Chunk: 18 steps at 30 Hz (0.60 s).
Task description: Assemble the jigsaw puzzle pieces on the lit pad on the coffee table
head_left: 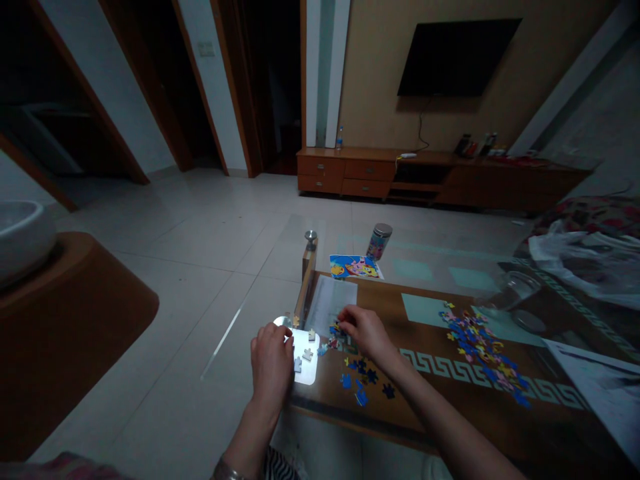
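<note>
My left hand (273,360) is closed, fingers curled, over the left side of a bright white board with rounded corners (306,379). What it holds, if anything, is hidden. Several pale jigsaw puzzle pieces (307,355) lie loose on the board. Over the table's left part, my right hand (367,333) pinches with thumb and fingers at a small group of puzzle pieces (332,343); a dark piece seems to be at its fingertips, too small to see well. Nearer me are loose blue and black pieces (361,393).
A large heap of coloured pieces (483,350) covers the right part of the glass-topped table (425,413). Toward the back are a picture sheet (354,266), a printed tin (379,241), and a white sheet (333,300). A clear jar (520,290) lies near a plastic bag (575,260).
</note>
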### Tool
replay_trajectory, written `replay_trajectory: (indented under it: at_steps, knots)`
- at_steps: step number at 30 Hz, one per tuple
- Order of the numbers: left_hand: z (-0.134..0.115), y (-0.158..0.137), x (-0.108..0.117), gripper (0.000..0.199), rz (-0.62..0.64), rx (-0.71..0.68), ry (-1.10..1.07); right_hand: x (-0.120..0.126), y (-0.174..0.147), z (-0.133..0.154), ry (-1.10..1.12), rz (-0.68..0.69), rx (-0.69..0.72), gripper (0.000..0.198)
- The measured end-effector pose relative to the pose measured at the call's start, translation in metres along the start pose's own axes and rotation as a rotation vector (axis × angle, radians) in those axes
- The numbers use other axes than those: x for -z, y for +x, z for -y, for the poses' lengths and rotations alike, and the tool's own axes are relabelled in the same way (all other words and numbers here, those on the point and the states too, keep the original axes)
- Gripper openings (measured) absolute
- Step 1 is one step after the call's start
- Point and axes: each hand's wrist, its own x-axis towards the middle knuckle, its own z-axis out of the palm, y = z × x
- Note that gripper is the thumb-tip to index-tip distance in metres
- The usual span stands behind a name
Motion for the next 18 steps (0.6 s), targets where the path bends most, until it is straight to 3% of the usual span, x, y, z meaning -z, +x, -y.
replay_trajectory:
  at_steps: [7, 11, 18]
  knots:
    - [-0.007, -0.001, -0.004, 0.016, 0.060, -0.028, -0.034, -0.032, 0.044, 0.031, -0.015, 0.113, 0.121, 0.018]
    - [-0.004, 0.000, -0.002, 0.017, 0.074, -0.022, -0.050, -0.019, 0.042, 0.023, -0.049, 0.112, 0.155, 0.023]
    - [-0.009, 0.000, -0.006, 0.018, 0.103, -0.054, -0.068, 0.012, 0.006, -0.011, -0.104, 0.085, 0.155, 0.024]
